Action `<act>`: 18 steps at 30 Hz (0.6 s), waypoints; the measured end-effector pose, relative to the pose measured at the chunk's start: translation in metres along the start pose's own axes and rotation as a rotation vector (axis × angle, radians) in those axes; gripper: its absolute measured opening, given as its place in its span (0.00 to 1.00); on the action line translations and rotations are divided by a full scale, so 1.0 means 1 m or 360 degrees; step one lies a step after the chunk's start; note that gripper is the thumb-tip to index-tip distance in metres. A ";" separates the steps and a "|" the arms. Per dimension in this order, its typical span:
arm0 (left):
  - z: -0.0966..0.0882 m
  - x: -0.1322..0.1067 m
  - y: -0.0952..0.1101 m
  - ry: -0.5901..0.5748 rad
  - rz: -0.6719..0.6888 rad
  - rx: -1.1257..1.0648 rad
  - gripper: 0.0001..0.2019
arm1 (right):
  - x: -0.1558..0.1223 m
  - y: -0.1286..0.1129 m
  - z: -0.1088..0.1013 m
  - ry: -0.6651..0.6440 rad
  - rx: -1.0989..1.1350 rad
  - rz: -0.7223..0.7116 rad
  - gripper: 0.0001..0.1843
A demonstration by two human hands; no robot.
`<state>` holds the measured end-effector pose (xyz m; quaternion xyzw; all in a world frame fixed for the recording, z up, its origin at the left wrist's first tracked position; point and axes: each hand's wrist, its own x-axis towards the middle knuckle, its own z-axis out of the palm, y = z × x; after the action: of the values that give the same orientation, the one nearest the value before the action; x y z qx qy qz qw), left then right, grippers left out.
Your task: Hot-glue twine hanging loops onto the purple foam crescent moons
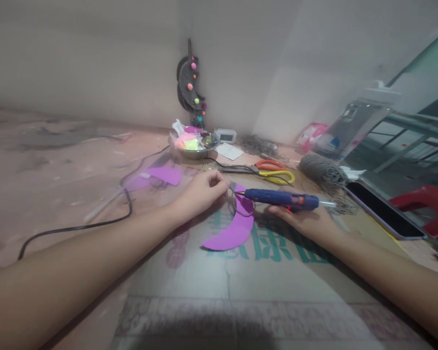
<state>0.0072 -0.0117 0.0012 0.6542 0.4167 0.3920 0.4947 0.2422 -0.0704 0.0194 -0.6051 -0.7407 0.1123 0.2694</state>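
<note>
My right hand (301, 221) is wrapped round a blue hot glue gun (282, 198), nozzle pointing left at the top of a purple crescent-shaped foam piece (233, 228). That foam piece lies flat on printed cardboard (241, 277). My left hand (202, 192) is pinched shut at the crescent's upper tip, holding a thin grey wire loop (244, 204) that rests on the foam. What exactly sits between the fingertips is too small to make out.
Behind lie orange and yellow scissors (275, 171), a metal bowl of bright pom-poms (195, 143), another purple foam scrap (160, 176), a ball of grey yarn (319, 170), a phone (383, 209), and a black cable (95, 218) at left. A dark decorated craft (191, 90) leans against the wall.
</note>
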 end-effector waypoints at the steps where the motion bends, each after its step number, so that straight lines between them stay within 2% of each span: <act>1: 0.000 0.000 0.000 0.0001 -0.0001 -0.0005 0.11 | 0.000 0.001 0.000 0.0000 -0.0004 0.0010 0.15; 13: -0.002 0.002 -0.004 -0.0059 0.0020 0.0071 0.10 | -0.002 0.010 0.005 0.0045 0.0001 0.0059 0.14; 18: -0.003 0.001 -0.001 -0.0066 0.0036 0.0108 0.11 | -0.001 0.008 0.004 0.0041 -0.0021 -0.0002 0.16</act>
<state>0.0048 -0.0099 0.0012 0.6833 0.4122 0.3695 0.4761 0.2469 -0.0686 0.0115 -0.6078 -0.7382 0.0996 0.2750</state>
